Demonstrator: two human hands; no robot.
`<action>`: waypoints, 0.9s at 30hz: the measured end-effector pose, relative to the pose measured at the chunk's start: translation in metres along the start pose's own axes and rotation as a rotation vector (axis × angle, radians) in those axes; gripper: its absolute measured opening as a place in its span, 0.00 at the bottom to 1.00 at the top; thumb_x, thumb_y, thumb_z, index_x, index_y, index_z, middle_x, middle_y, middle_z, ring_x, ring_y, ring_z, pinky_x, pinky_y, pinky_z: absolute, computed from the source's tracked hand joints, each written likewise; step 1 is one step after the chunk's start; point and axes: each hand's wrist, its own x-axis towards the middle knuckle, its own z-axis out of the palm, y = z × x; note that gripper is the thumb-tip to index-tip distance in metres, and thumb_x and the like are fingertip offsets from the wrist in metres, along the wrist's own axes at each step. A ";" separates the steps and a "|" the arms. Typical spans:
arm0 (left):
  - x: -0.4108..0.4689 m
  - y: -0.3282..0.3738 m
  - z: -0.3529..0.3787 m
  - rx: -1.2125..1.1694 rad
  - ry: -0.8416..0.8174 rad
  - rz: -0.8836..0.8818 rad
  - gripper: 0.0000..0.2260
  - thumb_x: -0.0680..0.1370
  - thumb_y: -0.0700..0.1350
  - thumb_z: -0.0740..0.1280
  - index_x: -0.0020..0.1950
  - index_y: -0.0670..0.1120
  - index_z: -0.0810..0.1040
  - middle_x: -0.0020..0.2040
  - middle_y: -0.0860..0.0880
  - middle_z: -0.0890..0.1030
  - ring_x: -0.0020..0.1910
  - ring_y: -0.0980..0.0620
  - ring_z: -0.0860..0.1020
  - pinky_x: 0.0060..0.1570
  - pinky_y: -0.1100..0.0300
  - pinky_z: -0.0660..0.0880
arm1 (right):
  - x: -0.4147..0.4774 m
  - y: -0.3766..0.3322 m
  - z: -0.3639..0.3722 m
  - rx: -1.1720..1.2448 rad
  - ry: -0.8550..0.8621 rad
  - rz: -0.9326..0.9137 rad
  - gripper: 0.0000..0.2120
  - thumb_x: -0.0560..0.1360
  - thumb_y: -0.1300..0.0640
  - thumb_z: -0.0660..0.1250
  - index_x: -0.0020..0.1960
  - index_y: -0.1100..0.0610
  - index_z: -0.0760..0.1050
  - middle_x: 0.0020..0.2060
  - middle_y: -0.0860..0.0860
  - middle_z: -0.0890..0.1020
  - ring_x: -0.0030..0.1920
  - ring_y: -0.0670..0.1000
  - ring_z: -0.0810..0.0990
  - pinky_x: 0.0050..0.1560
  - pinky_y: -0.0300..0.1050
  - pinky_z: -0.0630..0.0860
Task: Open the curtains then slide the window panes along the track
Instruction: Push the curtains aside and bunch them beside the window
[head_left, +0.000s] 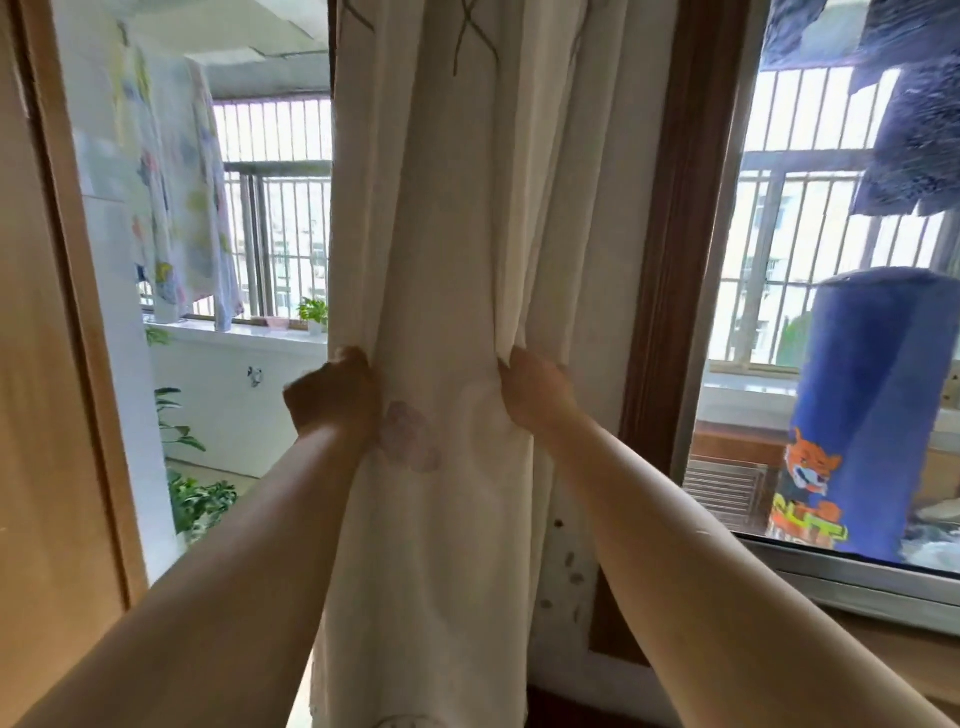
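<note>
Where both hands (436, 397) pinch it, cream curtain (452, 234) bunched narrow.

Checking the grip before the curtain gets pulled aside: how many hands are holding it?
2. The left hand grips the left edge of the bunched curtain; the right hand grips its right side, level with it.

head view, close, facing forward at curtain (457, 260), window (810, 270)

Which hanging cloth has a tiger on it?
The blue towel outside the right window. It shows an orange cartoon tiger low down; the pale sheet at left has only pastel blotches.
</note>
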 end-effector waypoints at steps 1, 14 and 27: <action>0.001 -0.005 -0.003 -0.003 -0.001 -0.012 0.11 0.79 0.39 0.55 0.56 0.41 0.74 0.50 0.40 0.83 0.50 0.38 0.82 0.49 0.54 0.73 | 0.000 -0.005 0.001 0.007 -0.026 0.007 0.14 0.82 0.57 0.53 0.63 0.59 0.72 0.61 0.58 0.79 0.63 0.60 0.76 0.62 0.49 0.68; -0.031 0.072 -0.017 -0.397 0.197 0.049 0.38 0.75 0.49 0.61 0.77 0.38 0.44 0.78 0.37 0.52 0.77 0.39 0.51 0.77 0.45 0.45 | -0.037 0.033 -0.038 0.247 0.001 0.182 0.34 0.72 0.39 0.67 0.70 0.56 0.66 0.63 0.56 0.77 0.62 0.59 0.77 0.60 0.56 0.75; -0.136 0.257 -0.042 -0.695 0.192 0.545 0.31 0.77 0.48 0.57 0.78 0.41 0.51 0.79 0.41 0.53 0.78 0.41 0.52 0.76 0.43 0.50 | -0.135 0.176 -0.161 -0.054 0.338 0.386 0.28 0.79 0.49 0.63 0.72 0.64 0.64 0.68 0.62 0.73 0.69 0.62 0.71 0.68 0.53 0.67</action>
